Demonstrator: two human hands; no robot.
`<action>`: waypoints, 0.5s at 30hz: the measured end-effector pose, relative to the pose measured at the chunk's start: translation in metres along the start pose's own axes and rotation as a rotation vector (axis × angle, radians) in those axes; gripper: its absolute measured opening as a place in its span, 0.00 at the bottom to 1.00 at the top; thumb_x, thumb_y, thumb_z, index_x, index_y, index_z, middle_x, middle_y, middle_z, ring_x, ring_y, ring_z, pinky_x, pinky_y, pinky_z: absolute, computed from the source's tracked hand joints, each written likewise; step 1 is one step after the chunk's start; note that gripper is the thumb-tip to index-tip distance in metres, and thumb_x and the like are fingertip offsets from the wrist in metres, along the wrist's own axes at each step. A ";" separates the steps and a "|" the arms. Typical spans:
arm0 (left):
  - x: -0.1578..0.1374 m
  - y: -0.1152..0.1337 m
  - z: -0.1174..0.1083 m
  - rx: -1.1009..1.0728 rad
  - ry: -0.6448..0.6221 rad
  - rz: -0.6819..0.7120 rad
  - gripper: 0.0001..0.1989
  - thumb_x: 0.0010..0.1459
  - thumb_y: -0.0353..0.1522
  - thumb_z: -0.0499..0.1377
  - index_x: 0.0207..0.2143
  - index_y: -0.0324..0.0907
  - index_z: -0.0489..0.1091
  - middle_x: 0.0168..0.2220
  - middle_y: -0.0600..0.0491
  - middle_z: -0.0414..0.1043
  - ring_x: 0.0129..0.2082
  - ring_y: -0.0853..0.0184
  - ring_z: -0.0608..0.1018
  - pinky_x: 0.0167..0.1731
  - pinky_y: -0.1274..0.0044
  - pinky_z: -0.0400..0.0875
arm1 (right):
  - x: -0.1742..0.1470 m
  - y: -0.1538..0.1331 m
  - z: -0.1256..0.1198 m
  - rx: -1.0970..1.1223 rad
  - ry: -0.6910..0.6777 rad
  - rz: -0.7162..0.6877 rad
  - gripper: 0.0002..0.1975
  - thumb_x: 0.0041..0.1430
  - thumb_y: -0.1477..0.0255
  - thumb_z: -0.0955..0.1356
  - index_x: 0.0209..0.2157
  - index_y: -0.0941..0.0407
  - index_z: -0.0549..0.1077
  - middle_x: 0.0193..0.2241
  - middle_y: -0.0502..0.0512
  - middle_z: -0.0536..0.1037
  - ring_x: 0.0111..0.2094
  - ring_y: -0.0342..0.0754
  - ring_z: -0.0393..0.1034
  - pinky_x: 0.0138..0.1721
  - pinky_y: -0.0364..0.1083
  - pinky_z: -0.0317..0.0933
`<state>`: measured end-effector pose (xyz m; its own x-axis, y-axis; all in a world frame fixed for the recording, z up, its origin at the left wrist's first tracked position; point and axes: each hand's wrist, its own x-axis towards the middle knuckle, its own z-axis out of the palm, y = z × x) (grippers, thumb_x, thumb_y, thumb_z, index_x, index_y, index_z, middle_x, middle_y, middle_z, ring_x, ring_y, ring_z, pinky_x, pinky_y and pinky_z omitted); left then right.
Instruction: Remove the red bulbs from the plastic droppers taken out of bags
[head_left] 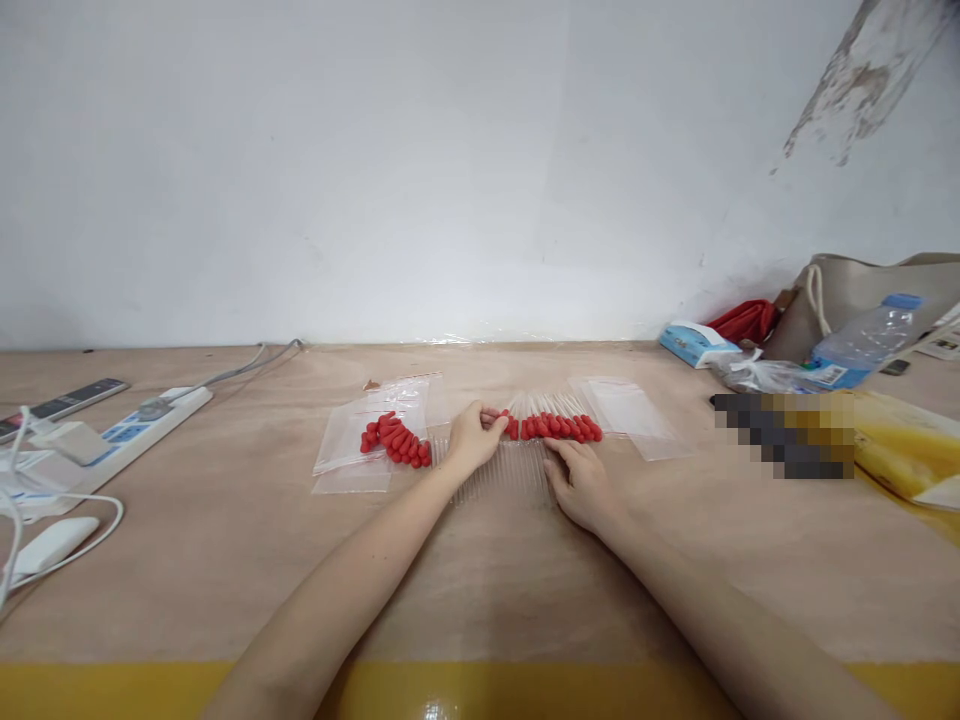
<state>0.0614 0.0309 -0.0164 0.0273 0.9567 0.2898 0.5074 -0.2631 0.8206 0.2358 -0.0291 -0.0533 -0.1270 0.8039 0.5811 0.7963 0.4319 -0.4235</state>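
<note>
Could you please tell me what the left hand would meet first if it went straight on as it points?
The left hand would probably meet the row of red pieces just to its right, though depth there is unclear.

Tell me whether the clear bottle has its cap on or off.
On: a blue cap covers the top of the bottle.

White power strip [129, 430], blue-capped bottle [870, 335]
</note>
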 end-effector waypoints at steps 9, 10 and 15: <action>-0.030 -0.003 -0.035 -0.139 0.083 0.009 0.08 0.51 0.33 0.58 0.34 0.39 0.65 0.33 0.50 0.72 0.32 0.68 0.75 0.33 0.76 0.69 | 0.003 -0.003 -0.006 0.127 0.122 0.041 0.14 0.54 0.69 0.62 0.42 0.58 0.68 0.38 0.60 0.72 0.40 0.51 0.66 0.41 0.51 0.61; -0.039 -0.004 -0.043 -0.136 0.057 0.041 0.08 0.51 0.33 0.58 0.33 0.40 0.66 0.32 0.51 0.72 0.32 0.68 0.75 0.34 0.76 0.69 | 0.004 -0.005 -0.008 0.141 0.153 0.036 0.14 0.55 0.68 0.62 0.42 0.58 0.68 0.38 0.60 0.72 0.41 0.51 0.65 0.42 0.51 0.61; -0.076 -0.017 -0.079 0.141 -0.119 0.399 0.06 0.54 0.33 0.56 0.35 0.42 0.68 0.33 0.52 0.72 0.34 0.67 0.73 0.36 0.73 0.66 | 0.003 -0.022 -0.021 0.110 0.188 -0.177 0.20 0.54 0.66 0.63 0.48 0.57 0.65 0.43 0.61 0.69 0.46 0.51 0.61 0.47 0.52 0.56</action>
<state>-0.0170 -0.0471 -0.0132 0.3397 0.7937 0.5046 0.5499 -0.6028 0.5781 0.2300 -0.0448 -0.0273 -0.1381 0.6267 0.7669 0.7010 0.6089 -0.3713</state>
